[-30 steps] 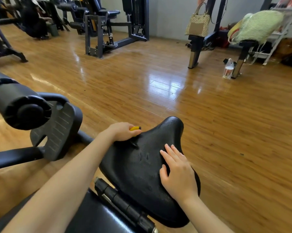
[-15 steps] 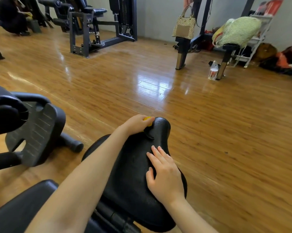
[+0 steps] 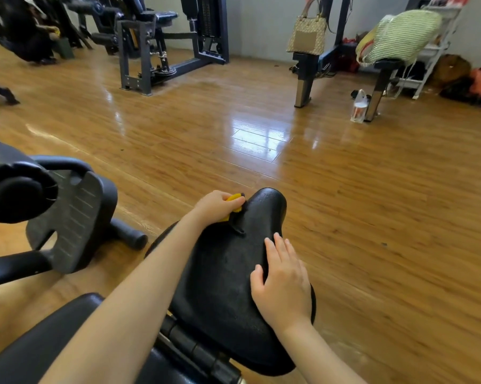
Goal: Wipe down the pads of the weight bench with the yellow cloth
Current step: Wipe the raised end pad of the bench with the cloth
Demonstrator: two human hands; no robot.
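my left hand (image 3: 215,205) is closed round a bunched yellow cloth (image 3: 233,203), only a small fold of it showing past the knuckles, pressed against the left edge of the narrow far end of the black, pebbled vinyl seat pad (image 3: 228,275), centre of the frame. my right hand (image 3: 282,284) is flat and open, palm down on the right side of the same pad, gripping nothing, just bracing. a small dark tab or tear (image 3: 238,227) sticks up from the pad surface just below the cloth; can't tell which. second black pad (image 3: 40,353) sits lower left of the frame, past the black hinge bar (image 3: 195,353), looks unwiped but i can't confirm. black foam roller (image 3: 10,187) and grey ribbed footplate (image 3: 67,220) are at the left edge, apart from both hands. risks as i read them: cloth is wadded so tight that contact area is tiny, so strokes will leave unwiped strips on the textured vinyl. the raised tab could snag the cloth and pull it out of my fist, or rip further if it is a tear. my wiping is at the very rim, so a hard push could run the cloth off the edge onto the glossy wood floor (image 3: 372,203). the braced palm also covers the pad's right side, which gets missed unless i shift it.
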